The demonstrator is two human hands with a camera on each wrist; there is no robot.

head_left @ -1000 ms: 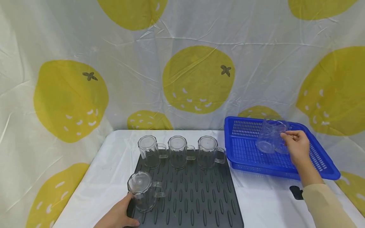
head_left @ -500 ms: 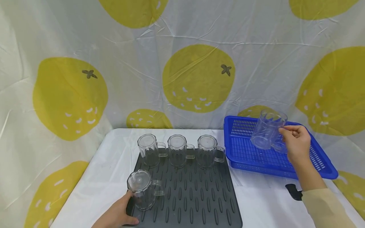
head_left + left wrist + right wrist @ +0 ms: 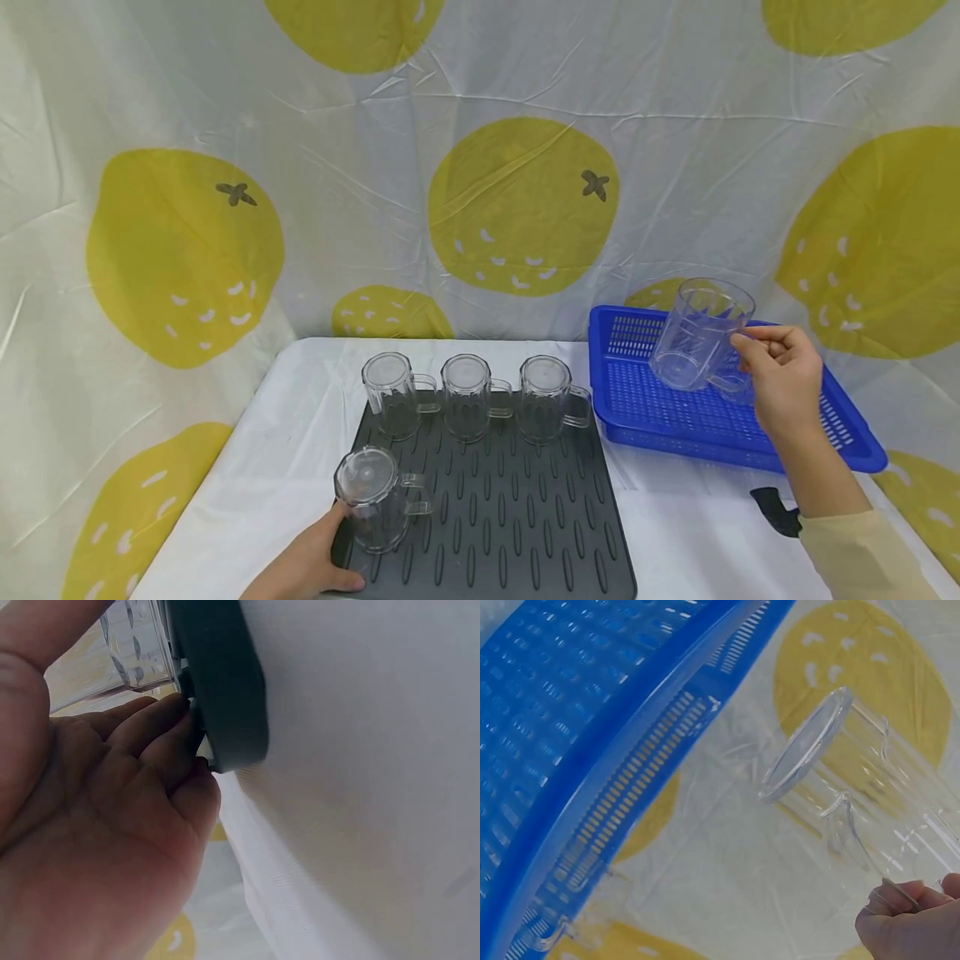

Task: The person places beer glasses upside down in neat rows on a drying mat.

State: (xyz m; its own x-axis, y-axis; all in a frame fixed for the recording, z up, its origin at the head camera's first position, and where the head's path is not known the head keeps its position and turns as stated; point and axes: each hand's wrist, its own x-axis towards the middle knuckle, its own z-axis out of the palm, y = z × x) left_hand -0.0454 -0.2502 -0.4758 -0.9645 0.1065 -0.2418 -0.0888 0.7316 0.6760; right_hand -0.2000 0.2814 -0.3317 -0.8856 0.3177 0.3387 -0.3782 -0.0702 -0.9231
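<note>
Above the blue plastic basket (image 3: 697, 442), my right hand (image 3: 783, 379) pinches the handle of a clear glass mug (image 3: 693, 342). The mug is tilted, its rim up and its base toward the basket's left part. In the right wrist view the mug (image 3: 885, 795) stands apart from the basket wall, fingertips at its handle. My left hand (image 3: 311, 554) rests at the left edge of the dark ribbed mat (image 3: 517, 517), beside a front glass mug (image 3: 378, 504). In the left wrist view its fingers (image 3: 150, 731) touch the mat's side (image 3: 229, 682).
Three more glass mugs stand in a row along the mat's back edge: left (image 3: 393, 400), middle (image 3: 467, 400) and right (image 3: 545, 404), handles pointing right. A black curved piece (image 3: 777, 511) shows beside the right sleeve. Behind the white-covered table hangs a lemon-patterned curtain (image 3: 360, 192).
My right hand has raised the mug from low in the basket and shifted it slightly left, so its rim now stands above the basket's back edge. My left hand has stayed in place.
</note>
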